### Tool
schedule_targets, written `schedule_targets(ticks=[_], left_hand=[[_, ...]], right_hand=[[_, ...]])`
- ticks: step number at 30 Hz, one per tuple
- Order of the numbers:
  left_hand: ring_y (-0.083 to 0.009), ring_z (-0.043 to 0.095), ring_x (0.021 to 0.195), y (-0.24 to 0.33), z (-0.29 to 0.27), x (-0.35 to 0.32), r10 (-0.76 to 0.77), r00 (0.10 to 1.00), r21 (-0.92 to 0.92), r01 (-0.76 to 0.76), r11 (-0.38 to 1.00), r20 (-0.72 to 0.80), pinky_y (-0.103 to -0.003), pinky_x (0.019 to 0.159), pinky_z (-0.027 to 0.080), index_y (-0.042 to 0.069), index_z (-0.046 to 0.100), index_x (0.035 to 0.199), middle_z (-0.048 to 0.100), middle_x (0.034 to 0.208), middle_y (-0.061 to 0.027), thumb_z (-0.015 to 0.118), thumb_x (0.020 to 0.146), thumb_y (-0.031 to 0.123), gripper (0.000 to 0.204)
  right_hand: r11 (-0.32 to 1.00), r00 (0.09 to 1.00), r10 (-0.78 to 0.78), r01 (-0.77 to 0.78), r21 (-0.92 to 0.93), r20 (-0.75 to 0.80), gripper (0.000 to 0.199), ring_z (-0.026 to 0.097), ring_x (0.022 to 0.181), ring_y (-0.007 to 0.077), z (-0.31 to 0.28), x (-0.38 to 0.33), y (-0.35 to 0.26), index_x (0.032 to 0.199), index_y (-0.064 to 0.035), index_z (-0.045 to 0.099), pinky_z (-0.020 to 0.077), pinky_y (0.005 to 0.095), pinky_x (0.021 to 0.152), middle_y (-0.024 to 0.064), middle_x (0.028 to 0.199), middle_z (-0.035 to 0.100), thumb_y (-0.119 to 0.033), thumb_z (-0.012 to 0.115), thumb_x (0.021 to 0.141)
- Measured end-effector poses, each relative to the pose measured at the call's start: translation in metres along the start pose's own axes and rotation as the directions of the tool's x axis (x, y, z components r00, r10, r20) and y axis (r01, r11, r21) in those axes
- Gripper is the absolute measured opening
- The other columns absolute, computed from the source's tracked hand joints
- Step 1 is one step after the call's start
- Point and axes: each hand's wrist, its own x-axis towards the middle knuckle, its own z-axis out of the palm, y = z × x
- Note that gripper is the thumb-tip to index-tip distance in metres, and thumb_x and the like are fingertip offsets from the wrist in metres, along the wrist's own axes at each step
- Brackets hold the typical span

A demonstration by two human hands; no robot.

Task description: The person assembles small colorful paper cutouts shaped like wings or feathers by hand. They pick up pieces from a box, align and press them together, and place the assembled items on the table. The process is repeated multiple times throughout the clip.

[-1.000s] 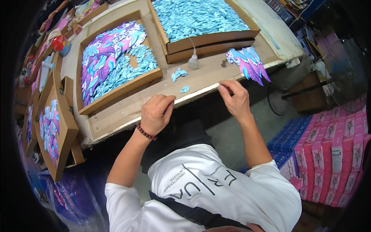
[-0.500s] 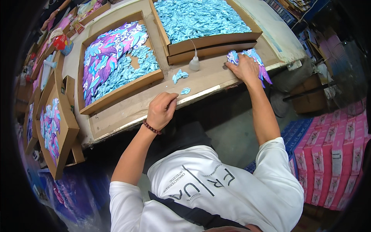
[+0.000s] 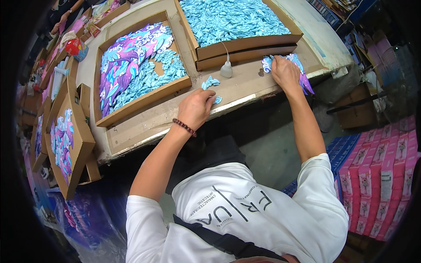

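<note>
At the table's near edge my left hand is closed in a pinch, its fingertips beside small glossy light-blue pieces. Another light-blue piece shows partly past its fingers. Whatever the fingertips hold is hidden. My right hand rests over purple-and-blue printed cutouts, fingers bent and drawn together; what lies under them cannot be seen. Between the hands a small white squeeze bottle with a thin spout stands upright.
A cardboard tray holds printed cutouts and light-blue pieces. A deeper box is heaped with such pieces. More boxes lean at the left. Pink cartons stack at the right. Another person's hand shows far left.
My left hand has moved forward and right to the small light-blue pieces, partly covering one. My right hand's fingers have drawn in over the cutouts. The view has shifted slightly.
</note>
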Motion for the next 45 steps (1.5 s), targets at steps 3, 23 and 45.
schedule_targets(ticks=[3, 23, 45], left_hand=[[-0.0354, 0.063, 0.085, 0.007, 0.0, 0.011, -0.015, 0.997, 0.106, 0.008, 0.994, 0.07, -0.042, 0.073, 0.05, 0.006, 0.07, 0.096, 0.066, 0.09, -0.0144, 0.062, 0.088, 0.017, 0.016], [-0.0096, 0.06, 0.06, 0.014, -0.024, -0.004, -0.371, 0.835, -0.709, 0.544, 0.448, 0.406, -0.021, 0.048, 0.046, 0.001, 0.064, 0.087, 0.063, 0.072, -0.0035, 0.064, 0.087, 0.013, 0.013], [-0.0143, 0.066, 0.072, 0.014, -0.016, -0.021, -0.222, 0.828, -0.815, 0.553, 0.17, 0.515, -0.027, 0.06, 0.057, 0.0, 0.061, 0.099, 0.065, 0.085, -0.0069, 0.065, 0.093, 0.016, 0.017]], right_hand=[[0.998, 0.987, -0.065, 0.061, -0.032, -0.148, 0.026, 0.066, 0.081, 0.0394, -0.008, 0.002, 0.0, 0.102, -0.0087, 0.068, 0.0514, 0.0491, 0.072, 0.0197, 0.09, 0.069, -0.024, 0.049, 0.093], [-0.449, 0.814, -0.117, -0.554, 0.7, 0.569, 0.039, 0.059, 0.062, 0.0091, -0.022, -0.123, -0.087, 0.128, 0.0017, 0.053, 0.0497, 0.0237, 0.051, 0.0021, 0.083, 0.063, -0.02, 0.06, 0.097], [0.201, 0.931, -0.065, -0.341, 0.918, 0.36, 0.024, 0.054, 0.07, 0.0054, -0.026, -0.126, -0.112, 0.095, 0.0047, 0.068, 0.0464, 0.0218, 0.062, 0.0027, 0.078, 0.065, -0.019, 0.068, 0.091]])
